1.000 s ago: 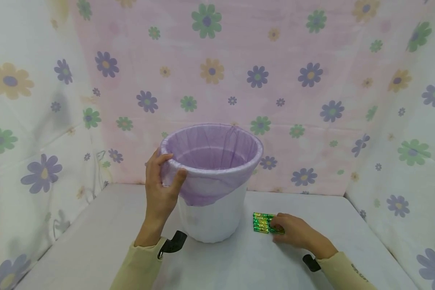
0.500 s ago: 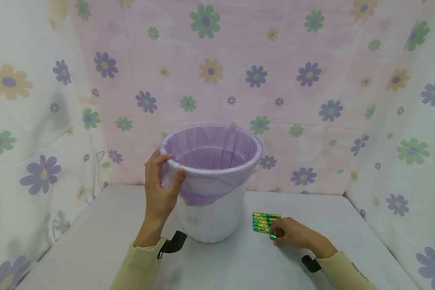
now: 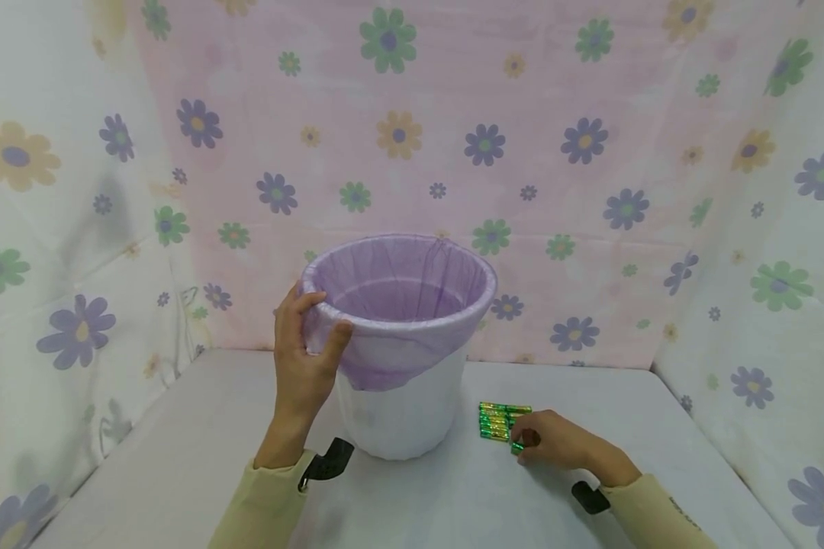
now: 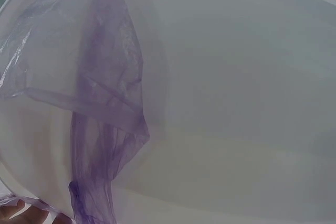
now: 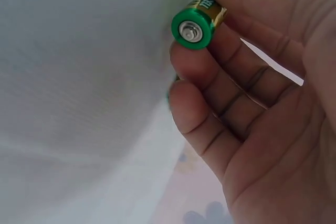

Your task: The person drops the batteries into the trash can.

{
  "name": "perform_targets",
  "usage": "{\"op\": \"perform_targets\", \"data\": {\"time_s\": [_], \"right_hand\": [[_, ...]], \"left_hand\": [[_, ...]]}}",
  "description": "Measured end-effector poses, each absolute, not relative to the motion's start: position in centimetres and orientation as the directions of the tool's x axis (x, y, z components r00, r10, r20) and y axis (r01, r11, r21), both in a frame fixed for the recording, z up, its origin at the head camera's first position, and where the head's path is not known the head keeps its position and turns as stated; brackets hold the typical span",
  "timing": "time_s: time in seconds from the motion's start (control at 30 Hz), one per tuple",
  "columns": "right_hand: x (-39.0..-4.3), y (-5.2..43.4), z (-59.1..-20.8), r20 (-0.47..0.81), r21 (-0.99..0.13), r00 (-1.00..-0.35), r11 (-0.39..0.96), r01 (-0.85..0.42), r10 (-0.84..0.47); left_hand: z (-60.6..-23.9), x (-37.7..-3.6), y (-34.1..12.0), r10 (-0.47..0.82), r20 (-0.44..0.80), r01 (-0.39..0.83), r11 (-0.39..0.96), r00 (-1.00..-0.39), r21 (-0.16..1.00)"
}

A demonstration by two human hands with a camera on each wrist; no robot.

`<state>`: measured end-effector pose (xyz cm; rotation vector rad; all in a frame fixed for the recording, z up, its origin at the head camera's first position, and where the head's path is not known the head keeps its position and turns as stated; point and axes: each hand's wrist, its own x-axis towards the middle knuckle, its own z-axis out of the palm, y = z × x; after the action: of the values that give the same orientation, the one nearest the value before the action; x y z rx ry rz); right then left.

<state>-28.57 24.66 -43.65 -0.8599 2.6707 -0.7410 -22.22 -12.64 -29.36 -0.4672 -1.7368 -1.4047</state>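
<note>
My left hand grips the near left rim of a white trash bin, its fingers over the edge and thumb on the outside. A thin purple bag lines the bin and folds down over its rim; the left wrist view shows the bag's loose edge against the white wall. Right of the bin, my right hand pinches a green and gold battery between thumb and fingers, its metal end toward the wrist camera. Beside these fingers several like batteries lie in a row on the table, partly hidden by the hand.
The table has a white cover. Flower-printed cloth hangs behind it and along both sides. A black wrist mount sits at the left sleeve and another black mount at the right one.
My right hand has drawn one battery slightly toward me, away from the row, and now holds it just in front. The left hand and bin have stayed in place.
</note>
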Motion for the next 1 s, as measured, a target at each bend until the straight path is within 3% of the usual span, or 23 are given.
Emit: {"op": "perform_targets", "data": {"time_s": [0.33, 0.8, 1.0], "right_hand": [[-27.8, 24.7, -39.5, 0.001, -0.498, -0.769, 0.667, -0.555, -0.639], [-26.7, 23.0, -29.6, 0.051, -0.357, -0.758, 0.697, -0.622, -0.650], [-26.4, 21.9, -25.5, 0.143, -0.321, -0.689, 0.625, -0.711, -0.711]], "left_hand": [[-29.6, -22.2, -12.6, -0.210, 0.788, 0.724, 0.310, -0.579, 0.616], [-29.5, -22.3, -12.7, -0.210, 0.793, 0.728, 0.318, -0.571, 0.608], [-29.6, -22.4, -12.6, -0.207, 0.796, 0.736, 0.304, -0.568, 0.604]]}}
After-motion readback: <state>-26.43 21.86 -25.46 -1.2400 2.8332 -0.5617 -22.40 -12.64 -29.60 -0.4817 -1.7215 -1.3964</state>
